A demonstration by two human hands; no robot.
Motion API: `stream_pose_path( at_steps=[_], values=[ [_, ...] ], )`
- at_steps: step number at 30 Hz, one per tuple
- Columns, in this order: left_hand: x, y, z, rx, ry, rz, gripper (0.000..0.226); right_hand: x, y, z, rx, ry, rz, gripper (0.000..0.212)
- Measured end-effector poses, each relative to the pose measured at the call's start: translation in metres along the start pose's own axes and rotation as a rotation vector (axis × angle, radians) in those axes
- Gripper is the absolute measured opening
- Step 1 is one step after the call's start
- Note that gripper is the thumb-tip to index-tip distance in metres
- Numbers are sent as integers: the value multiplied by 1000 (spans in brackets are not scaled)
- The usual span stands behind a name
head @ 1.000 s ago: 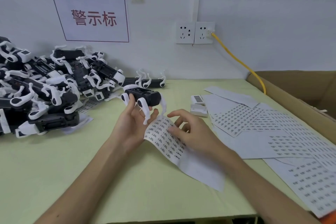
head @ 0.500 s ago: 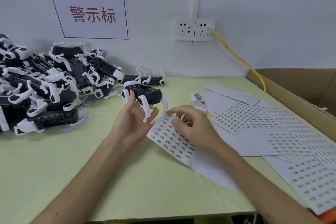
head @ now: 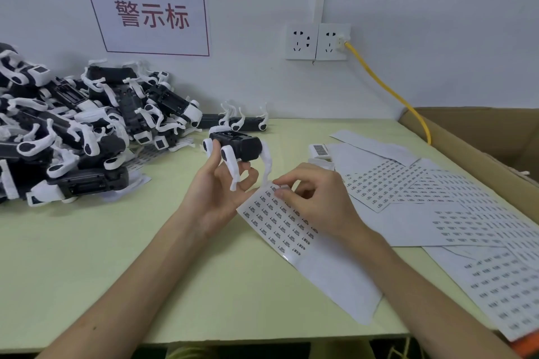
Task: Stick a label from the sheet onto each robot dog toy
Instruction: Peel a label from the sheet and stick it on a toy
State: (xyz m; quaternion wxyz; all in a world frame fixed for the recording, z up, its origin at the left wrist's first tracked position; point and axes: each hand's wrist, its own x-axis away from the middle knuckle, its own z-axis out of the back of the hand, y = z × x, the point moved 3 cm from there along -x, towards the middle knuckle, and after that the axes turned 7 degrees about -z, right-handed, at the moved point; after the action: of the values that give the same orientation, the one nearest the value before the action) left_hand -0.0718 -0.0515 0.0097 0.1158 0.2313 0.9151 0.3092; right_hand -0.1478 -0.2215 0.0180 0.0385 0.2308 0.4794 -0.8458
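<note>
A heap of black-and-white robot dog toys (head: 70, 131) is piled at the left end of the green table (head: 87, 256), against the wall. To the right of the heap, one robot dog toy (head: 237, 147) is gripped above the table by the curled fingers of the left hand (head: 217, 192), its white legs hanging over the palm, much as it was half a second ago. Just right of that toy, the label sheet (head: 294, 236) is now pinched at its top edge by the right hand (head: 315, 198), thumb and forefinger closed on a label there; a moment earlier the fingertips were only resting on the sheet. Further right of the toy, more label sheets (head: 437, 198) are spread beside a cardboard box (head: 478, 137).
</note>
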Motion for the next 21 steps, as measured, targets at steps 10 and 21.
stream_pose_path(
  at_steps=[10,21],
  values=[
    [3,-1,0,-227,0,-11,53,-1,4,0,25,-27,92,12],
    [7,-2,-9,-359,-60,14,54,0,7,-1,88,12,100,15]
  ],
)
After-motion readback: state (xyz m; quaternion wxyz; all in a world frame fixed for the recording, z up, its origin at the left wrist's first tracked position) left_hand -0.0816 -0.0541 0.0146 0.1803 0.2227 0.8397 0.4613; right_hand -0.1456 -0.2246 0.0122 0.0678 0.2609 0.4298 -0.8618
